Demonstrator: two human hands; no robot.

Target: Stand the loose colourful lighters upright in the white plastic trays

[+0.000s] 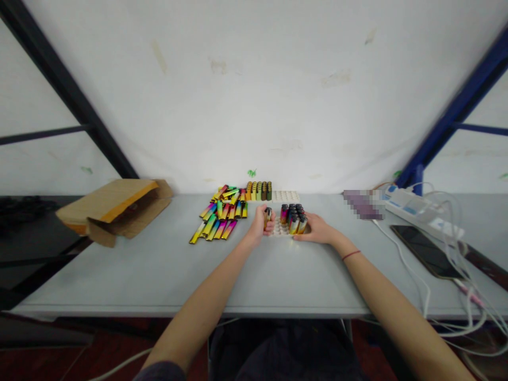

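My left hand is closed around a lighter, its dark top showing above the fingers. Just right of it is a white tray with holes, where several upright lighters with black tops and shiny coloured bodies stand grouped at the right side. My right hand grips the tray's right end, thumb along the front edge and fingers behind the lighters. Left of my left hand lie several shiny rainbow-coloured lighter sleeves, spread in loose rows.
Behind my hands stand rows of upright gold and green cases beside a second white holed tray. An open cardboard box lies at left. A phone, a power strip and tangled white cables occupy the right side of the grey table.
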